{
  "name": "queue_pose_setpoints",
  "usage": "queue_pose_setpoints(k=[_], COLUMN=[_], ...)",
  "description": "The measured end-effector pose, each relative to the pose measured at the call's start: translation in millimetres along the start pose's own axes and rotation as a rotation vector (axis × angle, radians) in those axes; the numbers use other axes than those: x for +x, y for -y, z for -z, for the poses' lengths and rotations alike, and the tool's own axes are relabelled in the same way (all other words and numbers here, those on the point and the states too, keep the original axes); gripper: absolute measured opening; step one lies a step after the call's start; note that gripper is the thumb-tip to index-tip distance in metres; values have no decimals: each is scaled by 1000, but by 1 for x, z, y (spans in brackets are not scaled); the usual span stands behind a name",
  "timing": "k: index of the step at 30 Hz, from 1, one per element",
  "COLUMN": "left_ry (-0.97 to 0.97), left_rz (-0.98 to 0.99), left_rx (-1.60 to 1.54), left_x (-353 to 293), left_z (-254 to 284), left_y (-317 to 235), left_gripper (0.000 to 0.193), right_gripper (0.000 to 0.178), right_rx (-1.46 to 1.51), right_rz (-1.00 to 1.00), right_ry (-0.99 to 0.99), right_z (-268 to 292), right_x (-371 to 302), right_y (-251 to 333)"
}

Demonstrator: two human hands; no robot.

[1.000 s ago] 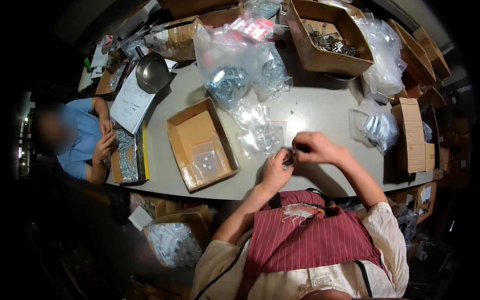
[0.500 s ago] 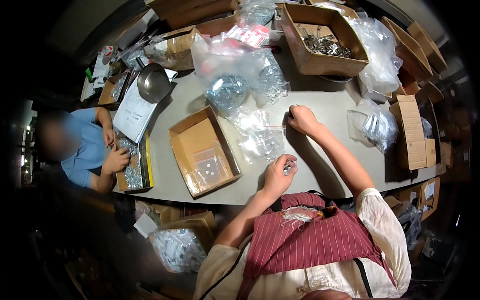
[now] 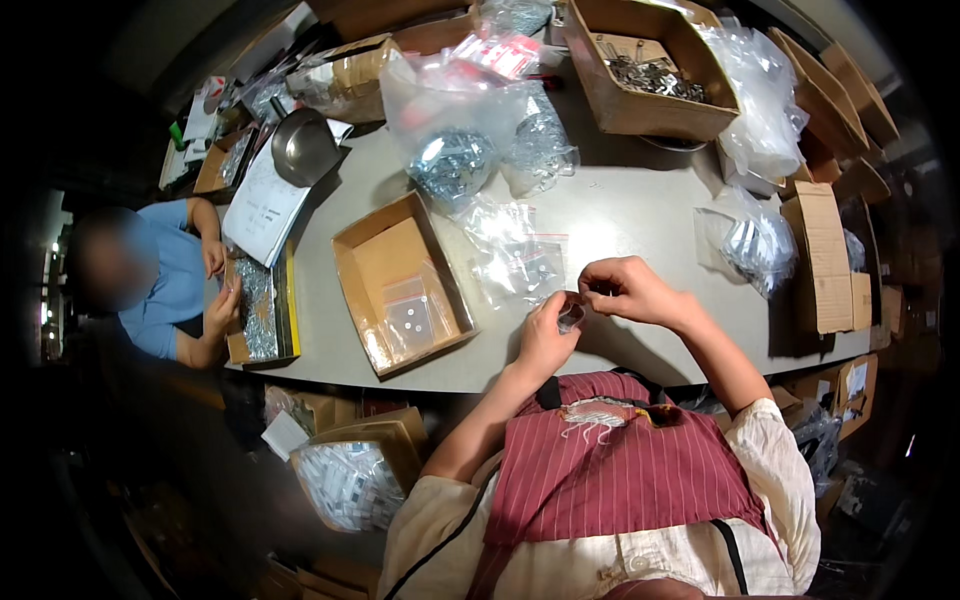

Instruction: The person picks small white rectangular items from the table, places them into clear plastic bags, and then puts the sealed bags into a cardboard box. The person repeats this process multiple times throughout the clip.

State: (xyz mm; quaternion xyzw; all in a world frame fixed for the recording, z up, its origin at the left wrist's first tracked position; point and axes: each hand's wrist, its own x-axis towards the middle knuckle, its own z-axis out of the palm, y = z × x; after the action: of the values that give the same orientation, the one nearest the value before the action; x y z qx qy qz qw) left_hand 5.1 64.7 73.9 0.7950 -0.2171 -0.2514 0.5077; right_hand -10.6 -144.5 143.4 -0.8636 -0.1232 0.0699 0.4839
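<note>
My left hand [image 3: 543, 338] is closed around a small clear plastic bag [image 3: 571, 318], its mouth turned up toward the right. Right beside that mouth, my right hand [image 3: 632, 291] has thumb and fingertips pinched together; whatever is between them is too small or hidden to name. Just beyond my hands, several small clear zip bags [image 3: 520, 262] lie flat on the table, some with dark contents. An open shallow cardboard box [image 3: 362, 262] stands left of my hands, with flat zip bags [image 3: 408, 322] holding small pale round pieces inside it.
Large plastic bags of metal parts [image 3: 452, 165] stand at the far middle. A cardboard box of metal pieces [image 3: 655, 122] is far right, a clear bag of parts [image 3: 755, 245] nearer. A metal scoop [image 3: 305, 148] rests on papers [image 3: 262, 212]. At left, a co-worker's hands [image 3: 222, 300] are over a parts box [image 3: 262, 335].
My right hand has come from the table beyond back toward me, to the mouth of the bag in my left hand. The view has shifted slightly.
</note>
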Motion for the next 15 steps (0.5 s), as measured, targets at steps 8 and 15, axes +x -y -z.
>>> queue_pose_setpoints(k=[8, 15], left_ry=[3, -170], left_rz=[-54, -78], left_rx=[-41, -258], left_x=[-1, -24], left_z=[-6, 26], left_y=[11, 13], left_gripper=[42, 34], right_gripper=[16, 22], right_rx=[124, 5], right_rz=[-7, -239], right_ry=[-75, -334], right_z=[-16, -22], right_x=[-14, -28], right_y=[-7, -41])
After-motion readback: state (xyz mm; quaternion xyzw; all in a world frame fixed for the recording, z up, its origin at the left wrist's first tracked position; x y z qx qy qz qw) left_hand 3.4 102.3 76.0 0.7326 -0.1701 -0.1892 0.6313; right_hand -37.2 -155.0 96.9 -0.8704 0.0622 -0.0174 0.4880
